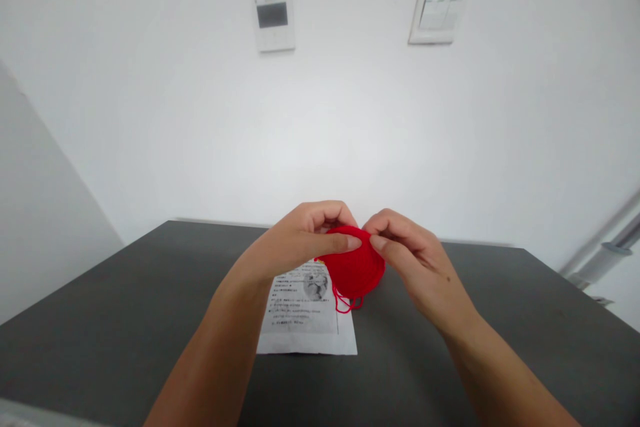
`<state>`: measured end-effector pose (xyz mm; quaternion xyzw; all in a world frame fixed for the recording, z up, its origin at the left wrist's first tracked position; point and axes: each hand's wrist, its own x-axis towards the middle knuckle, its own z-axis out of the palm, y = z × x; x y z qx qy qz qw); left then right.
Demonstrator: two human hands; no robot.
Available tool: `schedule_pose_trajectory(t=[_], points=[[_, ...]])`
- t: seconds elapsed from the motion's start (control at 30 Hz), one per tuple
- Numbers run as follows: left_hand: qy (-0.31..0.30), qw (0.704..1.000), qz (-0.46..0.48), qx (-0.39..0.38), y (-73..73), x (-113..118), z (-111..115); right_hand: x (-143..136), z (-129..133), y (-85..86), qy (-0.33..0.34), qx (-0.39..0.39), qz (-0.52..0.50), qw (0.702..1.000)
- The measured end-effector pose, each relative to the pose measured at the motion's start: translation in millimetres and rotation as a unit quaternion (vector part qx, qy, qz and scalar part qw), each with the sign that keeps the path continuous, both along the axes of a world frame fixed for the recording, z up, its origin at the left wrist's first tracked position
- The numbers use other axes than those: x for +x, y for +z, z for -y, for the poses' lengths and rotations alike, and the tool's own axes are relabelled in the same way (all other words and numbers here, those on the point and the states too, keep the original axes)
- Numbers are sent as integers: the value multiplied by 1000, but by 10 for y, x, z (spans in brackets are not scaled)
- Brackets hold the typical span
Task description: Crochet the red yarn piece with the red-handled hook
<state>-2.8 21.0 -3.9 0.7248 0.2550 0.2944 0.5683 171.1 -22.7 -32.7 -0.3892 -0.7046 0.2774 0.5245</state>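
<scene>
So the far edge of the surface (145, 300) is being backed by the wall (340, 127) at 12 o'clock, with room being left toward 3 and 9. Over mid-surface, the red yarn piece (355, 270) is being pinched by the left hand (313, 227) (10 o'clock) and right hand (415, 250) (2), both being angled inward.

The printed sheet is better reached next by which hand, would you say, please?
Probably the left hand: it overlaps the printed sheet in view, while the right hand sits beyond its right edge. Both hold the red piece.

The yarn piece (354, 272) is red, the sheet (320, 341) white (printed in black), the table (125, 307) dark grey.
</scene>
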Motion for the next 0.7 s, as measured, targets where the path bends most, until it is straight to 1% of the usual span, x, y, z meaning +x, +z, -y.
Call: schedule_pose_trajectory(t=[0.17,0.5,0.7], points=[[-1,1000,-4,7,22,10,22,-6,-15,2,6,-18,0,1000],[15,1000,-5,19,13,18,20,-2,-18,-3,-3,0,2,1000],[16,999,-14,25,23,17,20,-4,-7,11,6,-22,1,1000]])
